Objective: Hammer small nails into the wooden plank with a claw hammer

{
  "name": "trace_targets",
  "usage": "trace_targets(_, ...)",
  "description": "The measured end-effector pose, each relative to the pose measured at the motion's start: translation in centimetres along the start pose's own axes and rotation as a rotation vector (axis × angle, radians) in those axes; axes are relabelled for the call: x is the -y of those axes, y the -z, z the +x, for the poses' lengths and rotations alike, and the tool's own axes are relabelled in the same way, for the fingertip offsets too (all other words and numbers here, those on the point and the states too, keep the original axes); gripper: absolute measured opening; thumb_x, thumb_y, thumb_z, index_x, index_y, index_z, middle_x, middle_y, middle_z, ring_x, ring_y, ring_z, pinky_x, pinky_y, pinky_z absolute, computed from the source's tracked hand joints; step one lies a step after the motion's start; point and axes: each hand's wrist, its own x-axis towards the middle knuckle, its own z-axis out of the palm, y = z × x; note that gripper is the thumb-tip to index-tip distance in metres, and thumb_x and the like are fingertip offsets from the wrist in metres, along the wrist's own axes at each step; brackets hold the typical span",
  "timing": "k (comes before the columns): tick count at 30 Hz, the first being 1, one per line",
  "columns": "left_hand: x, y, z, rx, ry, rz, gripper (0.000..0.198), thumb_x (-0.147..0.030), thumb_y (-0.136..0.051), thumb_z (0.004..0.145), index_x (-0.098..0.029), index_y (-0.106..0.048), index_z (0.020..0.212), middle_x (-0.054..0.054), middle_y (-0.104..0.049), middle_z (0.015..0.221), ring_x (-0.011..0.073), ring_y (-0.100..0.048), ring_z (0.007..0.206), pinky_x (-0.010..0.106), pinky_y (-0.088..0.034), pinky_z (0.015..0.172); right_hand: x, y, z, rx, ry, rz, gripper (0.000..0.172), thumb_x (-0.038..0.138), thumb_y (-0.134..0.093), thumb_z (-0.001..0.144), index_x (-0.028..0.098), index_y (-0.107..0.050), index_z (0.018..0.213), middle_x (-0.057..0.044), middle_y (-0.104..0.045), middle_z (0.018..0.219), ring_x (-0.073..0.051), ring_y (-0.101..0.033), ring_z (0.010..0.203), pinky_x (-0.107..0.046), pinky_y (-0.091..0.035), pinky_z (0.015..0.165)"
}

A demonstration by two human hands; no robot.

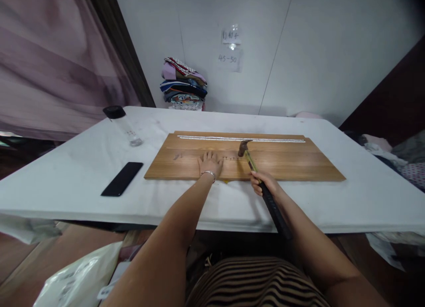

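Note:
A wide wooden board [292, 161] lies flat on the white table. My left hand [211, 163] rests on it, palm down with the fingers spread. My right hand [264, 183] is wrapped round the handle of a claw hammer [251, 161], whose rusty head is over the board. Between my left hand and the hammer head runs a short row of small nails [230, 158]. A few loose nails [177, 156] lie on the board's left part. Two thin white strips [239, 139] run along the board's far side.
On the table's left stand a clear bottle [126, 126] with a black lid, tilted in view, and a black phone [122, 179]. Folded clothes [183, 83] are stacked at the back against the wall. A white plastic bag [79, 276] is below the table's front edge [232, 226].

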Motion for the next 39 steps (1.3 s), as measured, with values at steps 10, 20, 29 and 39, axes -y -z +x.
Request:
trace_targets(10,0.0,0.1,-0.1,-0.006,0.003,-0.01,0.057,-0.049,-0.031,0.105,-0.025,-0.06,0.148,0.01,-0.044,0.168,0.031,-0.036,0.154,0.056,-0.027,0.125,0.0,-0.8,0.3,0.003,-0.041,-0.016,0.039,0.048,-0.081,0.076,0.023,-0.056,0.091,0.012,-0.042,0.055,-0.006,-0.036,0.036,-0.021,-0.025,0.033)
trace_targets(20,0.1,-0.3,0.2,-0.004,0.005,-0.011,0.059,-0.048,-0.031,0.104,-0.023,-0.058,0.15,0.011,-0.043,0.168,0.0312,-0.036,0.154,0.056,-0.027,0.125,-0.3,0.8,0.5,-0.014,-0.043,-0.01,0.038,0.048,-0.081,0.077,0.023,-0.057,0.091,0.011,-0.043,0.056,-0.007,-0.037,0.036,-0.021,-0.027,0.032)
trace_targets(29,0.2,-0.4,0.2,-0.017,0.002,-0.019,0.058,-0.048,-0.032,0.104,-0.024,-0.058,0.15,0.01,-0.044,0.168,0.0314,-0.035,0.154,0.057,-0.027,0.126,0.2,-0.1,0.0,-0.026,-0.014,0.012,0.039,0.047,-0.082,0.074,0.023,-0.055,0.089,0.012,-0.041,0.054,-0.007,-0.035,0.035,-0.021,-0.025,0.032)
trace_targets(39,0.1,0.1,-0.2,-0.007,0.002,-0.003,0.059,-0.049,-0.031,0.104,-0.023,-0.058,0.15,0.011,-0.044,0.168,0.031,-0.036,0.154,0.056,-0.028,0.126,0.5,-1.0,-0.5,-0.056,-0.044,0.016,0.042,0.047,-0.084,0.068,0.021,-0.057,0.087,0.012,-0.042,0.052,-0.006,-0.034,0.035,-0.021,-0.024,0.032)
